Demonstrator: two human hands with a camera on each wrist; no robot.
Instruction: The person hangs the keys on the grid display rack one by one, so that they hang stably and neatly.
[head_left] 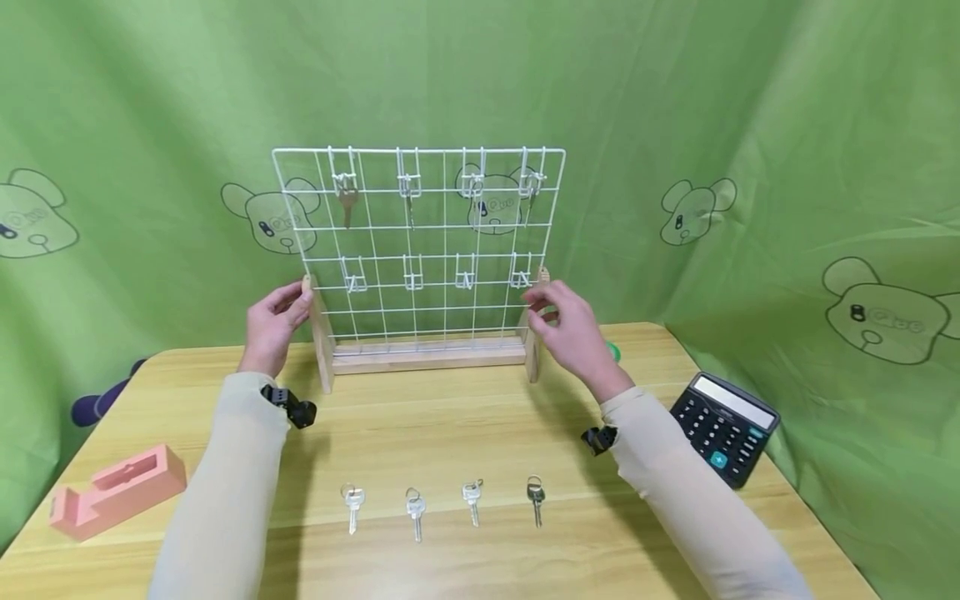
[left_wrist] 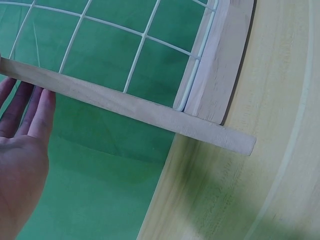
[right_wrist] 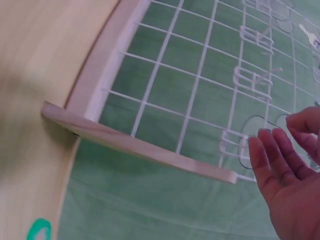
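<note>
**Both hands at the posts of a wire key rack**

A white wire rack point(head_left: 418, 250) stands upright on its wooden base point(head_left: 427, 354) at the far side of the table point(head_left: 465, 433), close to the green backdrop. Wooden side posts rise at either end. The left hand point(head_left: 276, 325) is at the left post point(head_left: 321, 337), fingers straight and relaxed; the left wrist view shows the fingertips point(left_wrist: 30, 105) touching the post's upper end with nothing clasped. The right hand point(head_left: 568, 321) hovers just beside the right post point(head_left: 534, 333), fingers loosely spread; in the right wrist view its fingertips point(right_wrist: 272, 150) lie near the post's tip and the lowest row of hooks, and whether they touch the wire cannot be told. Neither grip is closed on anything.

Keys hang from hooks along the top row, one at the far left point(head_left: 347, 204); the lower row of hooks point(head_left: 408, 275) looks bare.

Handling the rack well seems to call for even contact on both posts at once, kept low on the wood and off the thin wire, so the frame stays square on its base and the hanging keys do not swing free.

Nearer the person, four keys point(head_left: 442, 504) lie in a row on the table, well apart from the rack. A pink tape dispenser point(head_left: 116, 492) sits at the left edge, a black calculator point(head_left: 723, 425) at the right, and a small green object point(head_left: 613, 352) shows behind the right hand.
</note>
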